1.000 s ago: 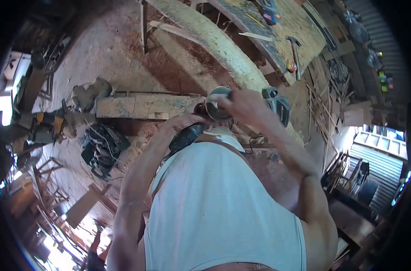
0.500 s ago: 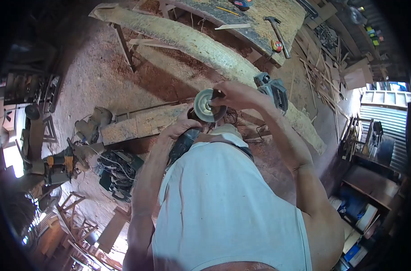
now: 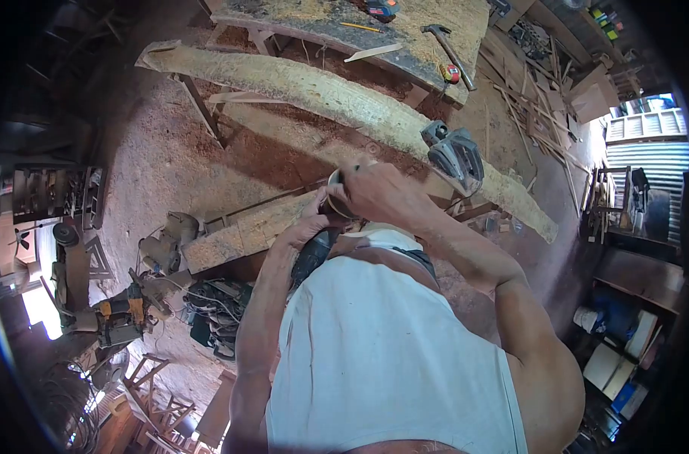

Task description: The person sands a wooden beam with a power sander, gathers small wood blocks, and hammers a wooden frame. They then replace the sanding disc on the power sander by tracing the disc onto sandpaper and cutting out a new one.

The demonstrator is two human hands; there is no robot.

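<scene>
Head view, left hand: the left hand [image 3: 308, 228] is wrapped around the front part of an angle grinder [image 3: 311, 256], thumb side toward the disc [image 3: 335, 178]; this grip seems meant to steady the tool.
Right hand: the right hand [image 3: 376, 191] is bent over the disc from the other side, fingers curled inward; whether the fingertips pinch anything cannot be told, as the back of the hand hides them.
Grinder: close to the waist, its dark body below the left hand and beside the white shirt [image 3: 390, 340], probably so that both hands reach the disc end easily.
Disc: between the two hands, just in front of the left fingers and partly under the right hand, only a pale edge showing.
Power planer: the power planer [image 3: 456, 159] rests on the long wooden slab [image 3: 307, 85], beyond the right hand.
Counter: the counter [image 3: 284, 17] carries a claw hammer [image 3: 456, 59], tape measure [image 3: 450, 73] and pencil [image 3: 361, 27].
</scene>
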